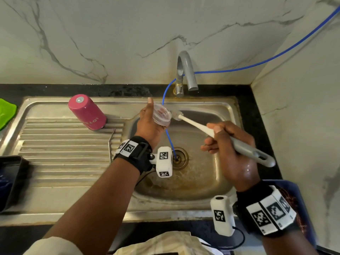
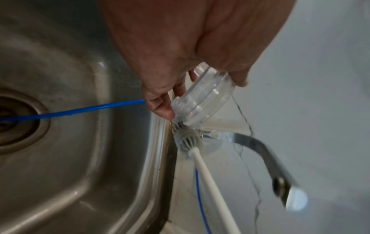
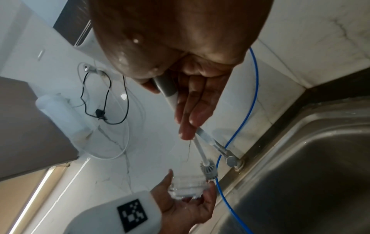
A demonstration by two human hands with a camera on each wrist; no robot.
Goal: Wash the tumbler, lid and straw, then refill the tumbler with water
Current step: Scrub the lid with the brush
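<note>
My left hand [image 1: 150,118] holds the clear plastic lid [image 1: 161,115] over the back left of the sink basin, thumb and fingers round its rim. My right hand [image 1: 226,142] grips the grey handle of a white bottle brush [image 1: 195,125]. The brush's bristle head [image 1: 176,115] touches the lid's right edge; in the left wrist view the bristle head [image 2: 185,134] sits just below the lid [image 2: 202,101]. The pink tumbler [image 1: 87,112] stands upside down on the drainboard at the left. A metal straw [image 1: 111,142] lies on the drainboard ridges beside the basin.
The grey tap [image 1: 185,72] stands behind the steel sink [image 1: 228,107], its spout above the basin with no water running. A blue hose [image 1: 169,137] runs from the wall into the drain [image 1: 179,158]. A green cloth [image 1: 6,113] and a dark tray [image 1: 11,179] sit at the left.
</note>
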